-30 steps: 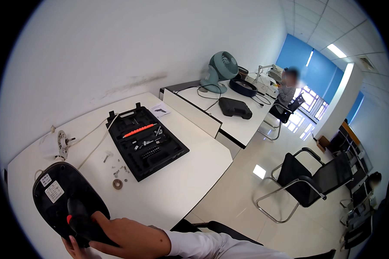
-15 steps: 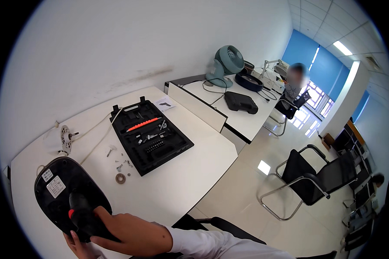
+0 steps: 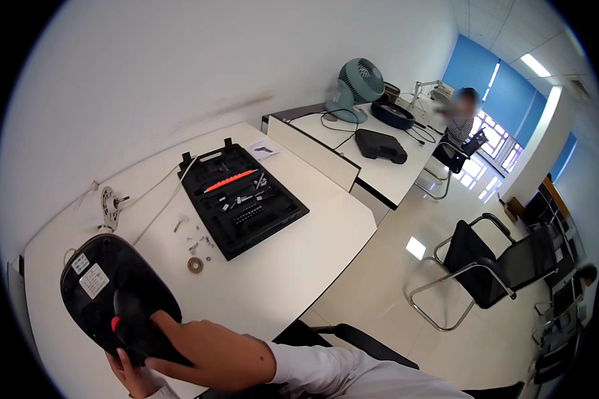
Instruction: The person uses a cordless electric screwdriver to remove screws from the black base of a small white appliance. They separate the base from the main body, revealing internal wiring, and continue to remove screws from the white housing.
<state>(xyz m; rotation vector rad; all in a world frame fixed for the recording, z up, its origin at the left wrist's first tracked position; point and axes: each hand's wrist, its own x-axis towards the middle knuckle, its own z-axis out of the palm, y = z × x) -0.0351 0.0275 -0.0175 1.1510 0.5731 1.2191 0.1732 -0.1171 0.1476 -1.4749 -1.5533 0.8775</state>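
Note:
A dark fan base (image 3: 156,282) with pale labels sits tilted, underside up, at the table's near left. My right hand (image 3: 209,352) is wrapped round a black power screwdriver (image 3: 133,312) with a red switch, pointed at the underside. What its tip touches is hidden. At the base's near edge, the fingers of my left hand (image 3: 132,374) grip the rim; most of that hand is covered. Behind the base stands a fan motor (image 3: 108,207) with a bare metal shaft. Loose screws (image 3: 194,249) and a brown ring-shaped part (image 3: 195,265) lie to the right.
An open black tool case (image 3: 273,216) with bits and an orange flexible shaft lies mid-table, by a leaflet (image 3: 263,147). A pale cord (image 3: 165,207) runs between motor and case. A divider (image 3: 313,156) borders another desk with a green fan (image 3: 356,86). A person sits beyond.
The whole view has shifted slightly, so table and hands sit a little further right. Both hands keep their hold, and the screwdriver stays against the base's underside.

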